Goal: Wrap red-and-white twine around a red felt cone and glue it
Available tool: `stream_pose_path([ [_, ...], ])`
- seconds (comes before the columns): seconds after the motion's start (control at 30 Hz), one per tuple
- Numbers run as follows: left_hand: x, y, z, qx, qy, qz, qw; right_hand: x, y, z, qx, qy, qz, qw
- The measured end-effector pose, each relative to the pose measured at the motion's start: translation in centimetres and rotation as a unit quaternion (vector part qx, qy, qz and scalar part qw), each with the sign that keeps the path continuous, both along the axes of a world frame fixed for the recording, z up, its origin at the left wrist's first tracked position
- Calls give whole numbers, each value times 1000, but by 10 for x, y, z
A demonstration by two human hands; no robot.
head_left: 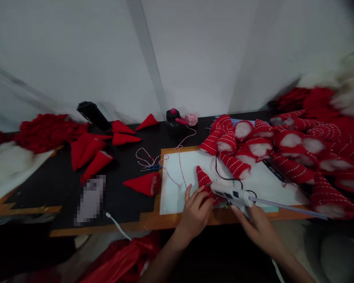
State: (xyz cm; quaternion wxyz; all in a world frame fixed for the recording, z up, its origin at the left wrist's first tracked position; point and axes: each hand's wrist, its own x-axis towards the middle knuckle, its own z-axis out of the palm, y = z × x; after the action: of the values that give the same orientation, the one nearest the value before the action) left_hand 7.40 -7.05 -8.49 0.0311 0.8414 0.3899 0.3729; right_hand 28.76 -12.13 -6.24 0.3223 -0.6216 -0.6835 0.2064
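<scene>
So a striped red cone (203,176) is being held over the front part of the white sheet (171,201), a bit left of the sheet's middle. It's being gripped near its lower end by the left hand (196,212), fingers curled in on the fabric. Over the sheet's front edge, the glue gun (231,195) is being clasped by the right hand (258,224); whether the trigger is being squeezed can't be told.

Main worry IMO: the gun's front end is being aimed really near the left fingertips, so a burn could be caused by one slip of the cone. The nozzle tip is being hidden, so contact can't be judged.

The black cord (228,179) is being looped over the sheet beside the stuffed cones (261,147), and the aim might be yanked off by a snag there. Loose string (181,165) is being trailed onto the sheet's left part, where stray glue could be picked up.
</scene>
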Motion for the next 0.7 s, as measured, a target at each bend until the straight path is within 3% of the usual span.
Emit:
stream_pose_path([
  [0.37,0,1,1,-3,3,4,1000,-11,28,4,-15,27,24,999],
  [0.7,1,2,-1,-3,-2,1,1000,-13,29,4,-24,25,13,999],
])
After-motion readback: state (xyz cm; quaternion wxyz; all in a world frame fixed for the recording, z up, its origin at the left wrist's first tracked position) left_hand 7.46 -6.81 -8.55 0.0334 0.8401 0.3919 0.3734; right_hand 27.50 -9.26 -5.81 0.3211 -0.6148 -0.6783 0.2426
